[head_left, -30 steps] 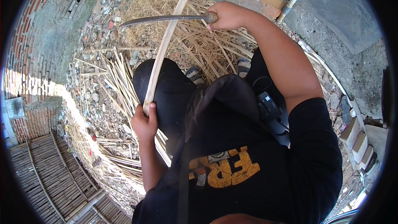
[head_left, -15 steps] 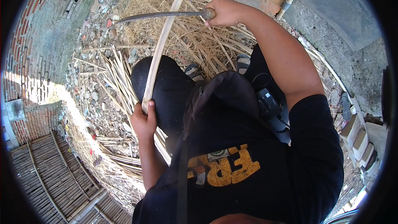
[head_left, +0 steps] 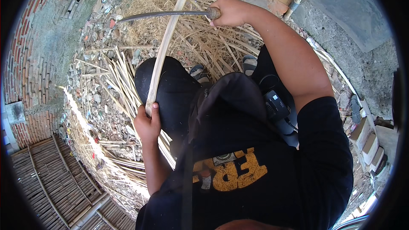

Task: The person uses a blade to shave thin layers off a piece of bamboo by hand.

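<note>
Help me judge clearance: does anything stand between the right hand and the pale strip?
Only the curved knife held in the right hand spans that gap, crossing the pale strip; nothing else visible intervenes.

Diffuse daylight; sun glare whitens rubble point(head_left: 83, 117) at left; the fisheye-bent brick wall point(head_left: 32, 76) seems slightly soft.

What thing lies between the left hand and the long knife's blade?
In the head view, a pale flat strip spans that stretch, from the left hand to its crossing with the blade; the dark-clad knee shows behind it.
</note>
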Tool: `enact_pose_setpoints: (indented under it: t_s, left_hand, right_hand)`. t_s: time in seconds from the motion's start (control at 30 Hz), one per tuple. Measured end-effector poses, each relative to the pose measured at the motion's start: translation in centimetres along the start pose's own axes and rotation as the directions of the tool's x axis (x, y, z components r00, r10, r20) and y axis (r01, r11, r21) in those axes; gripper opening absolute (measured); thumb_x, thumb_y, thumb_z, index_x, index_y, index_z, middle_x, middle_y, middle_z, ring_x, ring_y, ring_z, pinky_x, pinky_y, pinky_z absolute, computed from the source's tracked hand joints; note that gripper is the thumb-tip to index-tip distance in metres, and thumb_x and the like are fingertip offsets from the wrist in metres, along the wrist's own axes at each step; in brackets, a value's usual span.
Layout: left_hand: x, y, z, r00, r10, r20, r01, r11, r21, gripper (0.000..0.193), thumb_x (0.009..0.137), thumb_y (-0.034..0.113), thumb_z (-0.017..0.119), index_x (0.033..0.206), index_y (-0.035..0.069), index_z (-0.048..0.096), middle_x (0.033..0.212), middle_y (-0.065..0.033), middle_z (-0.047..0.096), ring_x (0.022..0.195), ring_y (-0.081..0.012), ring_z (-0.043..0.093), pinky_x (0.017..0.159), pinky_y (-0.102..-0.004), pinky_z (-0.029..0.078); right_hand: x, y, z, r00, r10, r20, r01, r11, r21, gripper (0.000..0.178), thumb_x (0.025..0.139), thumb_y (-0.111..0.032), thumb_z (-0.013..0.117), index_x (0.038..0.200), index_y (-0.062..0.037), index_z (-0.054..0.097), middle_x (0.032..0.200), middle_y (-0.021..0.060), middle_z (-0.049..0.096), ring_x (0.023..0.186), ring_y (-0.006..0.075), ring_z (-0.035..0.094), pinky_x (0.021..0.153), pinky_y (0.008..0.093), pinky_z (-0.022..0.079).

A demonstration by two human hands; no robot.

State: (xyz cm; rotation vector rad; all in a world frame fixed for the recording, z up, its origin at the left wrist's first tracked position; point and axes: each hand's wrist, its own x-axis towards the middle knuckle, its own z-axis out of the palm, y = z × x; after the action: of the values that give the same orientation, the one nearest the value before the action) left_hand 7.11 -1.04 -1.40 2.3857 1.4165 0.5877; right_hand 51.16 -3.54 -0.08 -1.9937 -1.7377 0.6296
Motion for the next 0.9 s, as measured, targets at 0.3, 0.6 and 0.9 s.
enact_pose_setpoints:
  t_s: [0.3,0.6,0.9]
  left_hand:
    - [-0.4,-0.3,-0.2,0.997,-0.054,0.046,0.054,0.999,0.0,0.046,0.098,0.04,0.064,0.079,-0.002,0.057,0.059,-0.0156,0.057,0.053,-0.0254,0.056,0.053,-0.04,0.043]
    - [0.0,-0.8,-0.2,1.0,0.0,0.03,0.0,1.0,-0.001,0.051,0.105,0.043,0.046,0.075,0.002,0.053,0.06,-0.0231,0.055,0.057,-0.0454,0.057,0.054,-0.0496,0.042]
    - [0.4,0.2,-0.8,0.999,0.007,0.041,-0.011,0.996,0.091,0.053,0.105,0.044,0.047,0.073,0.001,0.051,0.058,-0.0231,0.054,0.055,-0.0463,0.055,0.052,-0.0505,0.041]
  right_hand:
    - [-1.4,-3.2,-1.5,1.0,-0.009,-0.025,0.003,0.977,-0.212,0.042,0.083,-0.031,0.074,0.117,-0.0063,0.07,0.095,0.0215,0.071,0.094,0.0371,0.068,0.084,0.0453,0.054]
    - [-0.7,-2.0,-1.2,0.995,0.099,-0.012,-0.1,0.986,-0.136,0.042,0.083,-0.03,0.073,0.117,-0.0056,0.069,0.098,0.0219,0.071,0.097,0.0383,0.068,0.086,0.0464,0.053]
    - [0.8,-1.4,-0.3,0.985,0.135,0.11,-0.117,0.981,-0.152,0.034,0.081,-0.029,0.073,0.106,-0.0057,0.071,0.095,0.0207,0.071,0.092,0.0374,0.068,0.083,0.0458,0.053]
